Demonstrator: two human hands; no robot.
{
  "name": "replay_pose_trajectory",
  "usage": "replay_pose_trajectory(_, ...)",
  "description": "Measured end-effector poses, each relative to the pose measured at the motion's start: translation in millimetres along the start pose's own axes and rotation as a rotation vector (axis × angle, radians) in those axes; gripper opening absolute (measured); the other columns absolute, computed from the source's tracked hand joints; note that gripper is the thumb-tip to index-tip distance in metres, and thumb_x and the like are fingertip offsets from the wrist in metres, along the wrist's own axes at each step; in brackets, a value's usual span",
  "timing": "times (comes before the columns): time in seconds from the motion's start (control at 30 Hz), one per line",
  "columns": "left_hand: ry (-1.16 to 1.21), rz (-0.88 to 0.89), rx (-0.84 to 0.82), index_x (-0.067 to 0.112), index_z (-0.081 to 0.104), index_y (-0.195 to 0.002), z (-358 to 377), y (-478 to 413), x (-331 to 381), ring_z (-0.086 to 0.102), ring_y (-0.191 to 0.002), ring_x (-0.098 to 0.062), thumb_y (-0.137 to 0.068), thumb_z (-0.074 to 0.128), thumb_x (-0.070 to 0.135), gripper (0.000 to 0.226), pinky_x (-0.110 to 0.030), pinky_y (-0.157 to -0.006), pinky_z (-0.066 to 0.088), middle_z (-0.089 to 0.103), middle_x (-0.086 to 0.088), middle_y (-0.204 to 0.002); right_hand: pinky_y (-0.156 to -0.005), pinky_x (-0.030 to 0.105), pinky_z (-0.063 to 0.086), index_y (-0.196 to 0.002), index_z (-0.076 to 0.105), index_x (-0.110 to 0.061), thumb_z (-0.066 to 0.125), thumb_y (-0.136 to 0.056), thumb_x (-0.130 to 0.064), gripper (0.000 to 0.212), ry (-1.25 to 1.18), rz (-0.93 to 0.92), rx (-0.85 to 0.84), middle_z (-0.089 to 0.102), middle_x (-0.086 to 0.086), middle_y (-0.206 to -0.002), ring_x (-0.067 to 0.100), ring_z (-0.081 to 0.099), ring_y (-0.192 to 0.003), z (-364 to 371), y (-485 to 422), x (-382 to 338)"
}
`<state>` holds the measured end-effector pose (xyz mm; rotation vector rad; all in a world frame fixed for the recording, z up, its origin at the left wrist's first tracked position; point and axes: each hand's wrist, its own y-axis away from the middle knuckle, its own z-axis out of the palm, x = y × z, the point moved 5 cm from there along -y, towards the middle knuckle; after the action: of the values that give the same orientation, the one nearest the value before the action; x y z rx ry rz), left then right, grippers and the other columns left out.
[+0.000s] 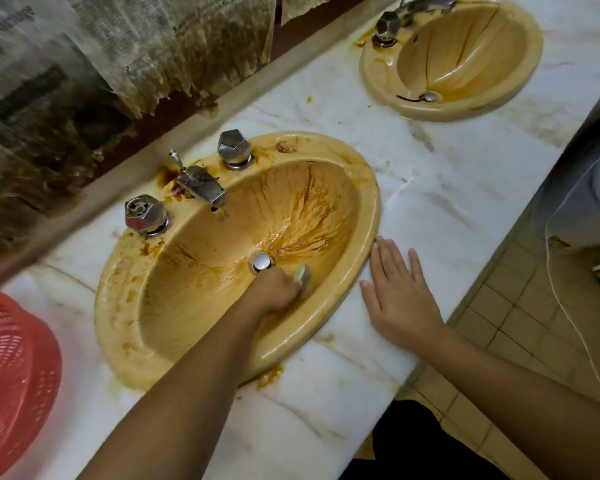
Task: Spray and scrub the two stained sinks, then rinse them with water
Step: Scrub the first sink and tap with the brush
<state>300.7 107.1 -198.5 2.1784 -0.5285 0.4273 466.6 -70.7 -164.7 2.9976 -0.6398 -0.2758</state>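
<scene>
Head view: near sink streaked brown, wet around the drain plug. Left hand down in the bowl, fingers curled round a pale green sponge held against the wall just right of the plug. Right hand flat, fingers straight, on the marble counter just beside the rim. Far sink, also stained, well apart at upper right. Red basket at left edge.

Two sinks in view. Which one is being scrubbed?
The near sink, mid-frame: the left hand holds a sponge inside its bowl, beside the drain. The far sink, top right, has no hand in it.
</scene>
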Motion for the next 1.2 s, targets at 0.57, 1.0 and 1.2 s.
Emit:
replay_pose_trajectory(0.57, -0.128, -0.346, 0.137, 0.009, 0.059, -0.096, 3, -17, 13, 0.059, -0.083, -0.025, -0.103, 0.046, 0.043, 0.037, -0.032, -0.067, 0.041, 0.068, -0.011, -0.102, -0.126, 0.058, 0.003, -0.163, 0.002, -0.004, 0.016, -0.106, -0.060, 0.081, 0.118, -0.251, -0.025, 0.003, 0.011, -0.172, 0.023, -0.005, -0.159, -20, -79, 68)
replay_pose_trajectory(1.0, -0.086, -0.339, 0.169, 0.010, 0.051, -0.100, 4, -20, 37, 0.062, -0.088, -0.028, -0.103, 0.047, 0.046, 0.036, -0.035, -0.072, 0.047, 0.064, -0.010, -0.097, -0.125, 0.061, 0.003, -0.162, 0.004, -0.001, 0.016, -0.105, -0.059, 0.082, 0.132, -0.275, -0.046, 0.001, 0.014, -0.172, 0.027, -0.006, -0.159, -21, -79, 67)
replay_pose_trajectory(1.2, 0.316, -0.062, 0.113, 0.005, 0.076, -0.085, -9, -29, 95, 0.058, -0.073, -0.020, -0.095, 0.065, 0.048, 0.045, -0.033, -0.066, 0.041, 0.067, -0.011, -0.076, -0.125, 0.061, 0.002, -0.162, 0.002, -0.002, 0.013, -0.105, -0.060, 0.082, 0.136, -0.277, -0.056, -0.001, 0.013, -0.172, 0.026, -0.008, -0.159, -21, -79, 68)
